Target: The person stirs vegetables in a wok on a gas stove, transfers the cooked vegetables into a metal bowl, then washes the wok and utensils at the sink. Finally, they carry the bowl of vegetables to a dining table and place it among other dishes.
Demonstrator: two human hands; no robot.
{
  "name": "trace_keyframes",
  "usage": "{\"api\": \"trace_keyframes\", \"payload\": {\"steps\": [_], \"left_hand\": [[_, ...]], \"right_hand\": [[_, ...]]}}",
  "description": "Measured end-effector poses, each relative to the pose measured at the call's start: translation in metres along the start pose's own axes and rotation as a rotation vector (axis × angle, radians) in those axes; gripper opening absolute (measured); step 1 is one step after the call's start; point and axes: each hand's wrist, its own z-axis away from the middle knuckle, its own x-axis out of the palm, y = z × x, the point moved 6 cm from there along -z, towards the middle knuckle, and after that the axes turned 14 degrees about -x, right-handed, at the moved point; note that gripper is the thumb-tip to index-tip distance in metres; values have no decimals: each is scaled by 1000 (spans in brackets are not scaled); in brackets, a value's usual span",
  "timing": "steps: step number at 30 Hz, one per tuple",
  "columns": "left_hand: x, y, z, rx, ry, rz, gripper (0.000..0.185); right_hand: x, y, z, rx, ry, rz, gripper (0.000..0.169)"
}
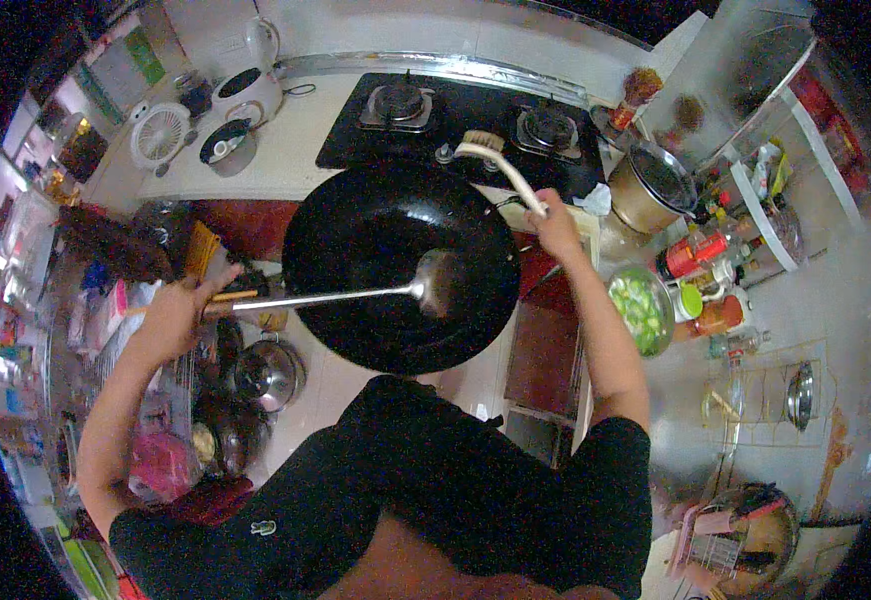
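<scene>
A large black wok (pixel 375 225) fills the middle of the view, overlapping the counter's front edge; what supports it is hidden. My left hand (pixel 172 315) grips the handle of a long metal wok ladle (pixel 435 285), its head over the wok's inside. Thin wooden sticks, apparently chopsticks (pixel 244 295), run beside that handle in the same hand. In my right hand (pixel 555 227), past the wok's right rim, is a pale-handled scrub brush (pixel 506 172), bristles upward. A small wok handle (pixel 506 201) shows near this hand; whether my fingers touch it I cannot tell.
A black gas hob (pixel 473 101) lies behind the wok. To the right stand a deep pot (pixel 641 191), a bowl of cut green vegetables (pixel 639 311) and several sauce bottles (pixel 694 251). At left are a small pot (pixel 229 150), a white fan (pixel 159 135) and a crowded rack with a lidded pan (pixel 266 375).
</scene>
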Motion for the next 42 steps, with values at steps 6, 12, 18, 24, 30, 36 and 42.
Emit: {"api": "trace_keyframes", "payload": {"steps": [6,12,18,24,30,36,42], "left_hand": [[-14,14,-172,154,87,75,66],[-29,48,-352,273,167,35,56],[-5,98,-484,266,180,33,62],[-10,161,-572,235,-1,64,74],[22,181,-619,312,56,159,71],[18,200,-632,274,27,117,66],[10,207,-627,461,189,153,61]], "right_hand": [[-68,51,-109,-12,168,142,27],[-118,103,-188,163,172,344,29],[-142,189,-276,88,117,433,27],[-151,297,-341,181,148,452,34],[-148,327,-377,93,151,489,43],[-157,325,-391,119,38,657,45],[-162,296,-372,-36,141,758,37]]}}
